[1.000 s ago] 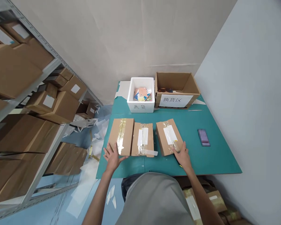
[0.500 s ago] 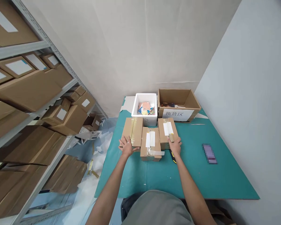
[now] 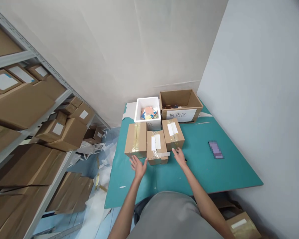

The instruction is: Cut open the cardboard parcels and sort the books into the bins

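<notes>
Three taped cardboard boxes stand together on the green table. My left hand [image 3: 139,168], fingers spread, is at the front of the left box [image 3: 137,137], thumb near the middle box [image 3: 155,142]. That middle box has white labels and a loose strip of clear tape at its front corner. By the front of the right box [image 3: 173,131] my right hand [image 3: 180,156] is open, thumb and fingers apart. A small dark bit of the utility knife [image 3: 186,160] shows beside it; the hand hides the rest.
Behind the boxes are a white foam box [image 3: 137,109] with cards and an open carton [image 3: 198,111] with a handwritten label. A blurred purple object [image 3: 216,150] lies at right. Shelves [image 3: 57,99] of cartons line the left; another carton [image 3: 246,229] is low at right.
Both hands have drawn back toward me from the boxes' sides. My right hand has come off the right box and now covers most of the black and yellow knife. The view has shifted.
</notes>
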{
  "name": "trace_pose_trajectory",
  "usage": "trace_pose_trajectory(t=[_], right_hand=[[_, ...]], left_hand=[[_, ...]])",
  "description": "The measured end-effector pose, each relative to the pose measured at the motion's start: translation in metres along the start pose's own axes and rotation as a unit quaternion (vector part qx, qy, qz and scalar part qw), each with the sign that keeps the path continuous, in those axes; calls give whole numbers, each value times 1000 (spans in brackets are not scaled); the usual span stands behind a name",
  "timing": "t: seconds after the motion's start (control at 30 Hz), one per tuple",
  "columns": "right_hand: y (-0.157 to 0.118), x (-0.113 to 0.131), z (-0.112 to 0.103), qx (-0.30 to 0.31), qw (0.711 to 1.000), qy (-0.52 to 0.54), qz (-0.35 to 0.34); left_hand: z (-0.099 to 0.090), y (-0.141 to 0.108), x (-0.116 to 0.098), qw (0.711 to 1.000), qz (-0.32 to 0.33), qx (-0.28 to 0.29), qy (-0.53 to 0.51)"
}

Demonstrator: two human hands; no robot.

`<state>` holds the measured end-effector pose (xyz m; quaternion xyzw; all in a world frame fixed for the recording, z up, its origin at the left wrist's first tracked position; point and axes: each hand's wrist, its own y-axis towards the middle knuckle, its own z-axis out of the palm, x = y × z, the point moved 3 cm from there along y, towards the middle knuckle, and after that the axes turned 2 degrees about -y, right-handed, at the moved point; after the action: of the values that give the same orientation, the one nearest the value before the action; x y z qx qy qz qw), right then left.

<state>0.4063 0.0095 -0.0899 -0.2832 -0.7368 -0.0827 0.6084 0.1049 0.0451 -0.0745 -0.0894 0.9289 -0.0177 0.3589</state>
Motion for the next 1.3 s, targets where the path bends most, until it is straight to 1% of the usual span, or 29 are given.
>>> trace_pose_trajectory(t=[0.07, 0.13, 0.2, 0.27, 0.33, 0.4, 0.43, 0.5, 0.53, 0.57, 0.6, 0.63, 0.67, 0.7, 0.77, 0.8, 0.87, 0.93, 0.97, 1.03, 1.1, 1.17, 1.23, 1.3], right_hand=[[-23, -8, 14, 58, 998, 9, -24], [-41, -8, 19, 71, 997, -2, -42], [-54, -6, 16, 77, 996, -22, -49], [-69, -6, 6, 114, 991, -36, -54], [-88, -11, -6, 163, 984, -40, -54], [-109, -19, -17, 217, 974, -43, -49], [-119, -22, -21, 254, 965, -47, -43], [-127, -27, -25, 325, 943, -59, -32], [-124, -27, -27, 337, 939, -65, -29], [-115, -25, -27, 324, 943, -71, -29], [-100, -21, -28, 287, 955, -75, -30], [-81, -15, -28, 226, 970, -77, -37], [-61, -7, -26, 181, 980, -74, -40], [-41, 1, -20, 163, 983, -70, -45], [-6, 18, -5, 150, 983, -79, -64], [6, 26, 4, 155, 981, -86, -77], [20, 36, 21, 165, 978, -95, -90], [23, 39, 32, 166, 976, -104, -93], [21, 37, 33, 163, 976, -110, -92], [13, 28, 29, 157, 977, -119, -85], [0, 15, 15, 157, 976, -126, -79], [-18, 1, -3, 162, 975, -131, -79], [-41, -13, -23, 171, 972, -138, -80], [-68, -25, -40, 181, 971, -145, -64]], left_hand=[[17, -25, -7, 996, 20, 59, -68], [25, -43, -18, 986, 60, 95, -127], [25, -56, -23, 977, 84, 105, -166], [19, -70, -18, 973, 79, 116, -186], [10, -88, -2, 971, 55, 129, -195], [-1, -108, 23, 970, 24, 132, -203], [-6, -118, 36, 969, 8, 131, -209], [-16, -134, 63, 968, -32, 120, -220], [-20, -141, 75, 966, -60, 114, -222], [-23, -145, 84, 964, -89, 111, -224], [-25, -148, 92, 961, -114, 115, -225], [-25, -151, 95, 957, -131, 129, -225], [-24, -152, 95, 953, -135, 153, -226], [-22, -153, 92, 948, -128, 183, -229], [-15, -154, 78, 936, -93, 242, -238], [-12, -154, 70, 931, -76, 261, -243], [-7, -155, 54, 928, -57, 275, -246], [-4, -156, 45, 928, -59, 276, -243], [-3, -156, 43, 928, -62, 276, -244], [-5, -157, 43, 925, -65, 277, -254], [-9, -157, 51, 925, -67, 266, -264], [-15, -156, 62, 929, -80, 239, -270], [-21, -155, 77, 930, -112, 203, -283], [-27, -156, 93, 921, -160, 173, -309]])
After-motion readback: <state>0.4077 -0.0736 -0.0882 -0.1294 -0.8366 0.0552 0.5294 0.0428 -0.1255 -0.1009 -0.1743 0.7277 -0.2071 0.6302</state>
